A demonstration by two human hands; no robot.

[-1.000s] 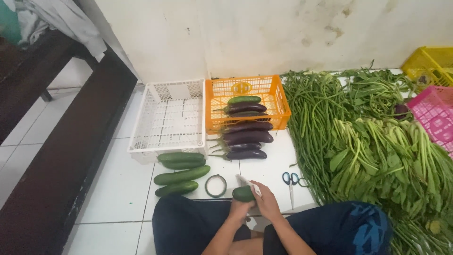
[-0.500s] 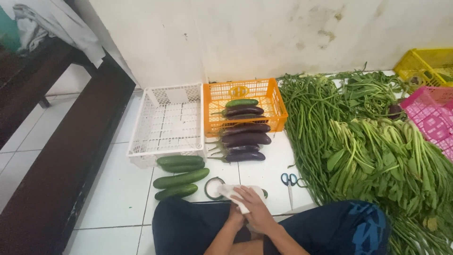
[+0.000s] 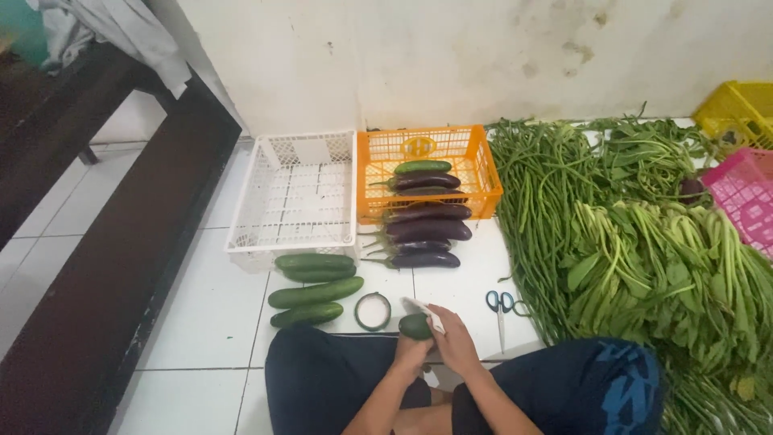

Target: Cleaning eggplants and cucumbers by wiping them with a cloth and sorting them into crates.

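Furniture of dark wood point(image 3: 97, 242) fills the far left, with pale cloth point(image 3: 121, 32) draped over its top corner. Next comes a white plastic crate point(image 3: 294, 193) holding nothing visible, and against it an orange crate point(image 3: 479, 173) with a round yellow mark on its back wall and dark purple eggplants point(image 3: 423, 229) spilling from inside it out onto the floor. Four loose cucumbers point(image 3: 314, 290) lie before the white crate, a ring of tape point(image 3: 373, 311) just beside them.

Both hands meet at the person's knees — the left hand point(image 3: 412, 352) clamped under a short cucumber point(image 3: 415, 325), the right hand point(image 3: 455, 338) closed on it from above, pressing a white strip point(image 3: 424, 310) against it. A second ago the cucumber was in the right hand alone, nearer the tape ring.

Blue-handled scissors point(image 3: 499, 304) lie right of the hands, then a wide heap of long beans and leafy greens point(image 3: 636, 242). A pink crate point(image 3: 745, 197) and a yellow crate point(image 3: 741, 109) sit far right. White floor tiles point(image 3: 217, 306), stained white wall point(image 3: 483, 56).
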